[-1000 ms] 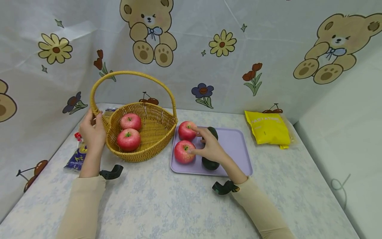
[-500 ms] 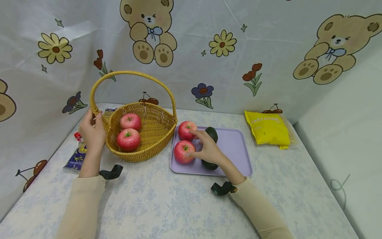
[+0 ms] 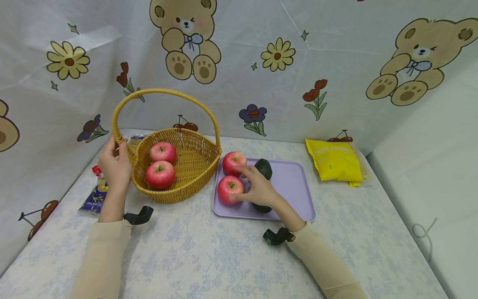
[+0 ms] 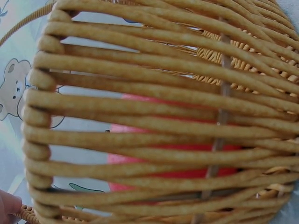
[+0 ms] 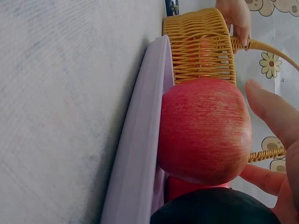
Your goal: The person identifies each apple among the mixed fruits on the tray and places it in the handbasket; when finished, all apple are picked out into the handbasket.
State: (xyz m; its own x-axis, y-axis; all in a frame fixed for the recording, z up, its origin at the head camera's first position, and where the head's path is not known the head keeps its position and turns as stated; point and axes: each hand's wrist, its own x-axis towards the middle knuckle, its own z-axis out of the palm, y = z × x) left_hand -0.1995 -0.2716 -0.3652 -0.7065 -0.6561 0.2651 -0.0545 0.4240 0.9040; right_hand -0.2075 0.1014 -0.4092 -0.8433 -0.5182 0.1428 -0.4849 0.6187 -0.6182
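My left hand [image 3: 116,162] grips the left base of the handle of a yellow wicker basket [image 3: 198,182]. Two red apples [image 3: 160,174] lie in the basket; through its weave, the left wrist view shows red [image 4: 173,158]. My right hand [image 3: 259,189] hovers over a lilac tray [image 3: 295,187], thumb and fingers spread about the nearer red apple [image 3: 228,190]. In the right wrist view the thumb [image 5: 273,109] is apart from that apple [image 5: 205,130]; whether a finger touches it, I cannot tell. Another apple [image 3: 233,162] sits behind it. Two dark green, avocado-like fruits [image 3: 264,168] lie beside them, one partly hidden.
A yellow packet [image 3: 336,162] lies at the back right of the table [image 3: 179,253]. Left of the basket lie a blue packet [image 3: 93,201] and a red-topped item [image 3: 96,170], partly behind my left arm. A patterned cloth [image 3: 231,62] hangs behind.
My right hand has moved slightly left and nearer to the front apple. The left hand and basket stay in place.
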